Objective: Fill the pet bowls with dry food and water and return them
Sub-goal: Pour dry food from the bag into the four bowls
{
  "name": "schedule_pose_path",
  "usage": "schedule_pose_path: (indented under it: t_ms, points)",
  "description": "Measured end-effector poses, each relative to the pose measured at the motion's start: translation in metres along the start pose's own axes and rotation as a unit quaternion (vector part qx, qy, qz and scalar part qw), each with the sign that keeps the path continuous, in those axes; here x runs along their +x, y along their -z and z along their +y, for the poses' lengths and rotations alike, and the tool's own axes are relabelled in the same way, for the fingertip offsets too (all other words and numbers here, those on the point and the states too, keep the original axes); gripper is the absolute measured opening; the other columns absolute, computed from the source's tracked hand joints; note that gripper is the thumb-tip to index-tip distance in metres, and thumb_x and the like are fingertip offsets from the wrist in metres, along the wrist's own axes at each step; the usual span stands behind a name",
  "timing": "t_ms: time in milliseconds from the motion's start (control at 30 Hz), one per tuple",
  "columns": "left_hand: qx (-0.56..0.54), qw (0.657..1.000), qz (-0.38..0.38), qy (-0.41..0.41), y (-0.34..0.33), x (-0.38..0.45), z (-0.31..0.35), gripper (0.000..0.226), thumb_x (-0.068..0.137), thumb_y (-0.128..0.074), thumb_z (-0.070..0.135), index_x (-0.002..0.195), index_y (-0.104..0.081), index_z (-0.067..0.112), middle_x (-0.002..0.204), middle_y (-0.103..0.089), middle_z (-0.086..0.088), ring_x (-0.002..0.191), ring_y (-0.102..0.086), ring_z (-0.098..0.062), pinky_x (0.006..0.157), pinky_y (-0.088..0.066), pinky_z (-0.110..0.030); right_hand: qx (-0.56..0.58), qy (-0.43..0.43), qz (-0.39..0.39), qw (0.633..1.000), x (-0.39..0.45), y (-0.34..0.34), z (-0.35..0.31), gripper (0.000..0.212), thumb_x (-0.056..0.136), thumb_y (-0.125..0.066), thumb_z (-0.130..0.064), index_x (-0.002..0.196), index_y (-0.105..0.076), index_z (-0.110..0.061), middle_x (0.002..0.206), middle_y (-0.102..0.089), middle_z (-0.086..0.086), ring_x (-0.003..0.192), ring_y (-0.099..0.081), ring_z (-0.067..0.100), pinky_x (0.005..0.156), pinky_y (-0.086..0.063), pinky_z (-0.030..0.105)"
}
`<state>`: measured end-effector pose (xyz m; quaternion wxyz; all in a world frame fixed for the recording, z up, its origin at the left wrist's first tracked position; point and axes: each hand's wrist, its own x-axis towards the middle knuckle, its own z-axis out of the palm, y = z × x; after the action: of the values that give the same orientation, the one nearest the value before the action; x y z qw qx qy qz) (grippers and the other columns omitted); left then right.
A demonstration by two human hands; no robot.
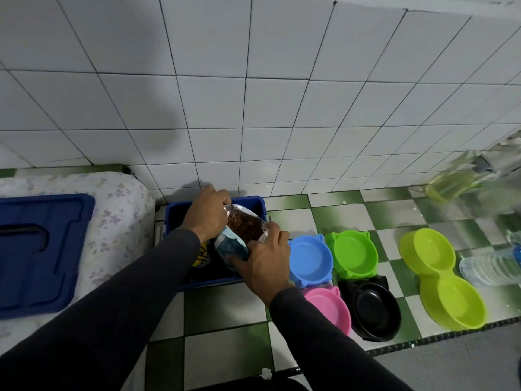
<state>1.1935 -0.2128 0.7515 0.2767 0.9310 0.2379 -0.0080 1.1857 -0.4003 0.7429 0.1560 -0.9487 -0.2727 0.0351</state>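
Note:
An opened bag of brown dry food hangs over a blue storage bin by the wall. My left hand grips the bag's top edge; my right hand grips its lower side. On the floor to the right stand empty bowls: a blue bowl, a green bowl, a pink bowl, a black bowl and a lime double bowl. A clear water bottle lies at the right edge.
The bin's blue lid lies on a floral mattress at the left. A yellow packet sits inside the bin. A bottle of yellowish liquid stands far right by the wall. A grey mat covers the floor at lower right.

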Motion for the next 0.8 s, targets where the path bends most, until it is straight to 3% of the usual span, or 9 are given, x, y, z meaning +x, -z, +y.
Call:
schedule_pose_path:
  t_ms: [100, 200, 267, 333, 500, 600, 633, 700, 800]
  points:
    - [-0.015, 1.000, -0.011, -0.017, 0.003, 0.002, 0.009, 0.024, 0.089, -0.064, 0.000, 0.104, -0.068, 0.019, 0.109, -0.054, -0.002, 0.100, -0.054, -0.020, 0.088, -0.052, -0.038, 0.035, -0.044, -0.002, 0.998, -0.001, 0.000, -0.007, 0.043, 0.090, -0.063, -0.058, 0.096, -0.077, -0.019, 0.151, -0.030, 0.012, 0.123, -0.038, 0.033, 0.098, -0.043, 0.043]
    - [-0.013, 0.999, -0.017, -0.024, 0.005, 0.004, 0.017, 0.005, 0.093, -0.069, 0.017, 0.091, -0.067, 0.021, 0.096, -0.062, 0.001, 0.090, -0.060, -0.020, 0.079, -0.053, -0.038, 0.126, -0.080, -0.050, 0.987, 0.001, 0.002, -0.005, 0.021, 0.092, -0.071, -0.029, 0.107, -0.071, -0.014, 0.151, -0.031, 0.009, 0.128, -0.043, 0.026, 0.103, -0.046, 0.027]
    - [0.009, 0.999, -0.015, -0.028, 0.006, 0.004, 0.022, 0.012, 0.096, -0.066, 0.023, 0.084, -0.064, 0.020, 0.087, -0.063, 0.002, 0.084, -0.060, -0.020, 0.071, -0.050, -0.036, 0.255, -0.119, -0.063, 0.957, 0.002, 0.012, -0.009, 0.040, 0.092, -0.065, -0.006, 0.126, -0.050, -0.021, 0.137, -0.048, 0.008, 0.111, -0.058, 0.014, 0.080, -0.055, 0.014]
    - [0.016, 1.000, -0.001, -0.021, 0.006, 0.005, 0.025, 0.017, 0.099, -0.059, 0.020, 0.082, -0.060, 0.018, 0.084, -0.062, -0.001, 0.081, -0.060, -0.022, 0.068, -0.048, -0.036, 0.272, -0.127, -0.050, 0.953, 0.001, 0.015, -0.010, 0.051, 0.093, -0.054, 0.006, 0.130, -0.037, -0.024, 0.115, -0.058, 0.004, 0.094, -0.063, 0.013, 0.061, -0.053, 0.012]
    - [0.037, 0.999, 0.017, 0.010, 0.009, 0.007, 0.017, 0.011, 0.099, -0.051, 0.006, 0.090, -0.048, 0.011, 0.084, -0.055, -0.007, 0.075, -0.054, -0.022, 0.058, -0.039, -0.035, 0.324, -0.155, -0.019, 0.933, 0.000, 0.012, -0.012, 0.040, 0.093, -0.050, 0.011, 0.124, -0.039, -0.011, 0.101, -0.054, -0.005, 0.090, -0.063, 0.011, 0.061, -0.052, 0.011]
    - [0.024, 0.999, 0.016, -0.016, 0.010, 0.005, 0.011, 0.011, 0.094, -0.052, -0.002, 0.093, -0.052, 0.009, 0.086, -0.057, -0.007, 0.078, -0.056, -0.026, 0.062, -0.046, -0.041, 0.301, -0.168, -0.008, 0.939, 0.000, 0.012, -0.010, 0.027, 0.087, -0.055, 0.007, 0.108, -0.052, -0.011, 0.107, -0.050, 0.000, 0.089, -0.052, 0.012, 0.080, -0.057, 0.025]
    - [0.011, 1.000, 0.012, -0.023, 0.010, 0.006, 0.010, 0.013, 0.092, -0.054, -0.003, 0.096, -0.058, 0.008, 0.091, -0.060, -0.007, 0.084, -0.058, -0.027, 0.068, -0.048, -0.041, 0.275, -0.178, -0.008, 0.945, 0.001, 0.008, -0.008, 0.029, 0.084, -0.058, 0.007, 0.106, -0.054, -0.012, 0.113, -0.046, 0.001, 0.092, -0.048, 0.011, 0.086, -0.053, 0.019]
    - [-0.008, 1.000, -0.001, -0.020, 0.011, 0.009, 0.009, 0.016, 0.091, -0.061, -0.002, 0.098, -0.071, 0.008, 0.097, -0.063, -0.005, 0.090, -0.060, -0.025, 0.073, -0.049, -0.034, 0.279, -0.182, -0.013, 0.943, 0.003, 0.011, -0.010, 0.045, 0.083, -0.061, 0.009, 0.120, -0.050, -0.015, 0.123, -0.042, 0.005, 0.099, -0.047, 0.011, 0.083, -0.041, 0.003]
    - [-0.042, 0.999, -0.015, 0.006, 0.012, 0.012, 0.007, 0.011, 0.091, -0.071, 0.006, 0.083, -0.076, 0.013, 0.084, -0.066, 0.001, 0.078, -0.062, -0.015, 0.061, -0.042, -0.025, 0.275, -0.185, -0.012, 0.943, 0.009, 0.011, -0.008, 0.070, 0.083, -0.068, 0.006, 0.142, -0.037, -0.016, 0.130, -0.042, 0.008, 0.109, -0.051, 0.015, 0.086, -0.035, 0.007]
